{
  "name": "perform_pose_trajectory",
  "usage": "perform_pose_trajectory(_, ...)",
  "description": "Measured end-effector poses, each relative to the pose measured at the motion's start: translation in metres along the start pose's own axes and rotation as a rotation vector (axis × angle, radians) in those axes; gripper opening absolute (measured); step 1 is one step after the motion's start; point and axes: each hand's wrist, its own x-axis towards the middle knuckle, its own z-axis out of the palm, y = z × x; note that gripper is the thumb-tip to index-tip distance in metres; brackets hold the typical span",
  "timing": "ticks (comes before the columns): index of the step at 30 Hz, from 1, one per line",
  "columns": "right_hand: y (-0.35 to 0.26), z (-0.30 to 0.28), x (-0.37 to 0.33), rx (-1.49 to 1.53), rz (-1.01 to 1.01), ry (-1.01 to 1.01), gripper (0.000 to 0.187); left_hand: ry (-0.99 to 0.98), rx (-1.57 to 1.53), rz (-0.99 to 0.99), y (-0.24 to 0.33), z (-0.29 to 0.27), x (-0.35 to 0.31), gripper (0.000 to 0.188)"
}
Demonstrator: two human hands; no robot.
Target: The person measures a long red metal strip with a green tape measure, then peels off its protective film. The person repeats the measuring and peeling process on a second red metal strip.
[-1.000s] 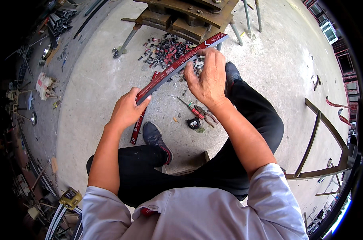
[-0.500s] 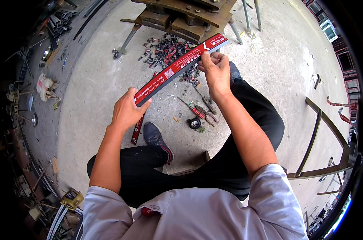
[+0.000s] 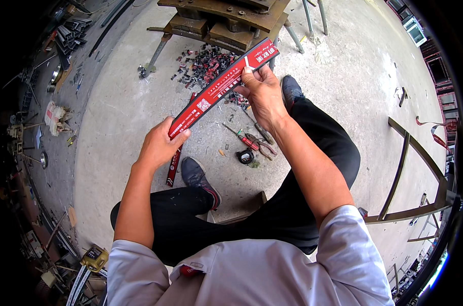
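Observation:
Both my hands hold up a long bar (image 3: pixel 222 88), dark at its edges and faced with printed red film. My left hand (image 3: pixel 160 143) grips its lower left end, thumb along the near edge. Further up, toward the far right end, my right hand (image 3: pixel 262 94) pinches it with the thumb on the red face and the fingers behind. The bar slants from near left to far right above the floor. Under its left end a second red-faced bar (image 3: pixel 173 171) lies beside my left shoe, partly hidden by my left hand.
Ahead stands a heavy rusty metal press (image 3: pixel 221 33) on legs, with a pile of red and black scraps (image 3: pixel 203 64) below. Between my feet lie a screwdriver (image 3: pixel 244 137), pliers (image 3: pixel 262 145) and a black tape measure (image 3: pixel 245 156). A bent metal frame (image 3: pixel 420 219) is at right.
The bar has tilted, so its red face shows wider toward me. My right hand has shifted slightly left and nearer, with its fingers bent further behind the bar.

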Motion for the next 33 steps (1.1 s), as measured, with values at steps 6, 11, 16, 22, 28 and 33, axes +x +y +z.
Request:
perform_pose_trajectory(6, -0.004, 0.000, 0.000, 0.090, 0.066, -0.042, 0.030, 0.129, 0.102, 0.132, -0.007, 0.000, 0.003, 0.029)
perform_pose_trajectory(11, -0.007, -0.001, -0.002, 0.171, 0.057, -0.073, 0.043, 0.387, 0.242, 0.318, -0.006, -0.002, 0.002, 0.018)
perform_pose_trajectory(16, -0.014, 0.004, -0.007, 0.197, 0.078, -0.069, 0.052, 0.503, 0.353, 0.410, -0.010, -0.003, 0.003, 0.015)
perform_pose_trajectory(22, -0.009, -0.001, -0.002, 0.173, 0.064, -0.113, 0.043, 0.355, 0.229, 0.279, -0.005, -0.001, 0.000, 0.016)
perform_pose_trajectory(28, 0.003, 0.004, 0.017, -0.012, 0.057, -0.078, 0.037, 0.147, 0.048, 0.173, -0.004, 0.009, -0.005, 0.026)
perform_pose_trajectory(33, 0.023, 0.013, 0.039, -0.172, 0.059, 0.062, 0.048, -0.084, -0.083, 0.051, -0.003, 0.023, -0.011, 0.036)
